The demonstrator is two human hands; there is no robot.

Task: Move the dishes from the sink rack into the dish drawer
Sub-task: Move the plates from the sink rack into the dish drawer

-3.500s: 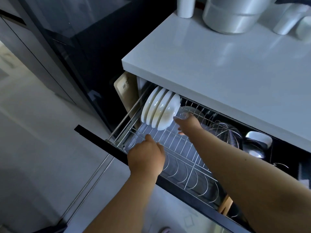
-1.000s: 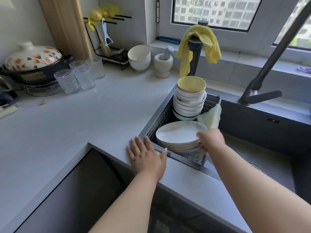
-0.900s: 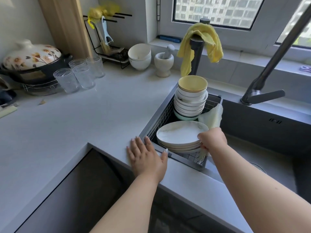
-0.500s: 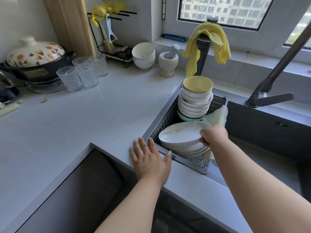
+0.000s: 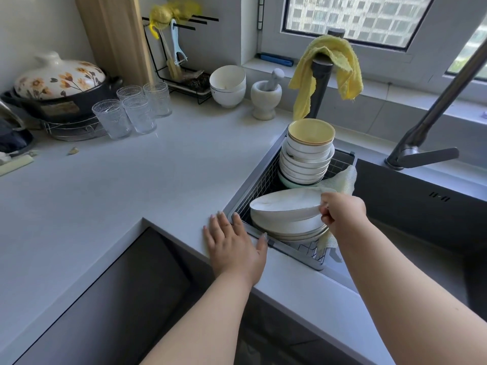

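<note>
Our right hand [image 5: 342, 213] pinches the top plate [image 5: 286, 205] by its right rim, fingers curled round the edge, tilting it off the stack [image 5: 290, 230] in the rack [image 5: 259, 183] (left hand [image 5: 234, 246] flat, fingers spread, on the table [image 5: 158, 180]).

The bowl stack [image 5: 307, 154] and faucet [image 5: 432, 122] crowded the rack's far side — the worktop [image 5: 147, 185] leftward lay open.

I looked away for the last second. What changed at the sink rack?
The right hand, gripping the top plate, has tipped its right edge up off the plate stack. The left hand stays flat on the counter; the bowl stack is unmoved.
</note>
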